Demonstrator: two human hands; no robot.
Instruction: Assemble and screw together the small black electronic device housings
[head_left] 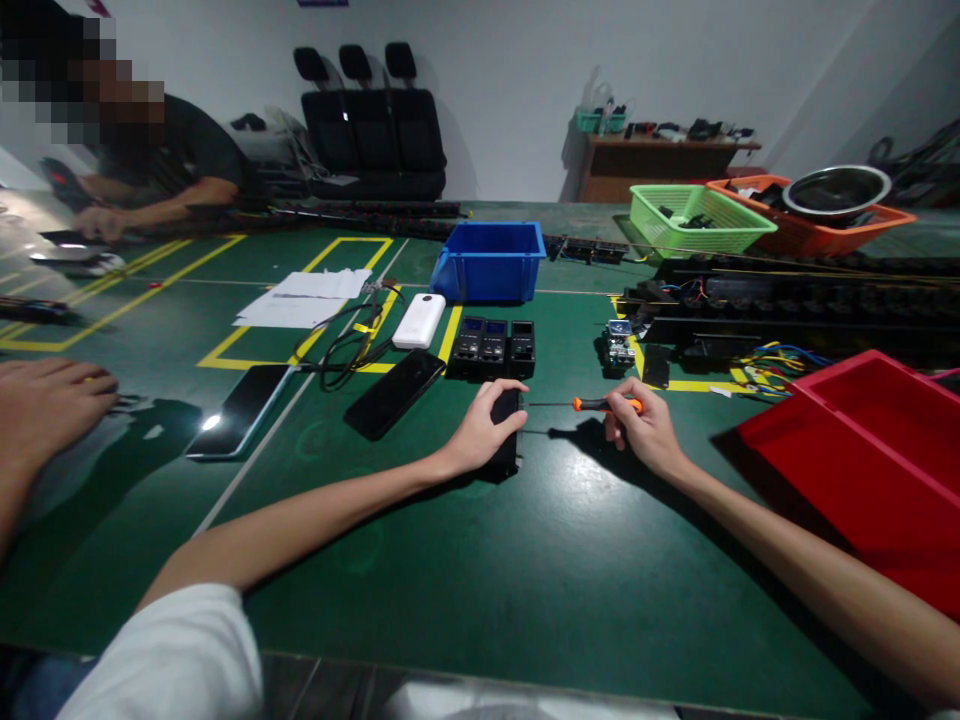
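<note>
You're clamping black module with left fingers, inside front edge of table, right fingers gripping screwdriver; tilting shaft could be causing slip.

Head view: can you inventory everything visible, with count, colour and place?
Screwdriver: 1, orange-black, right hand
Black block: 1, black, left hand
Modules: 3, black, beyond block
Small part: 1, silver-black, beyond right hand
Phones: 2, dark-faced, left
White case: 1, white, beside blue bin
Blue bin: 1, blue, behind modules
Red bin: 1, red, right
Papers: uncounted, white, left
Wires: uncounted, multicoloured, right
Baskets: 2, green and orange, far right
Bench seat: 1, black, wall
Desk: 1, brown, wall
Table: 1, green, beneath
Co-worker: 1, dark-sleeved, far left
Another hand: 1, bare, left edge
Left hand, right hand: 2, bare, centre
</note>
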